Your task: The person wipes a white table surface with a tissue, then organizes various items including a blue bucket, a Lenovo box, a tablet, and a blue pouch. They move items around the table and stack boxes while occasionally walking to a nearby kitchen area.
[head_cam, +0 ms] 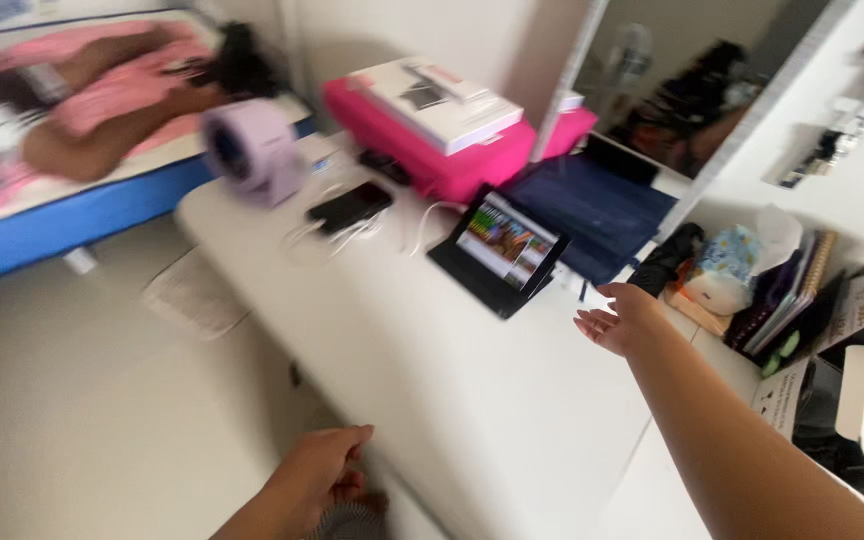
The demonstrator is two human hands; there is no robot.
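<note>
The whole view is motion-blurred. At the bottom edge the left hand point(317, 478) is partly cut off, its fingers curled loosely over a grey thing point(350, 522) too blurred to name; whether they grip it I cannot tell. The right hand point(620, 318) hovers right of centre over the white desk point(432, 380), fingers spread and empty, just beside the propped tablet point(500, 248). At the right edge an open box point(837, 415), cut off, holds something dark. Upper left, a person in pink lies on a bed point(42, 235).
</note>
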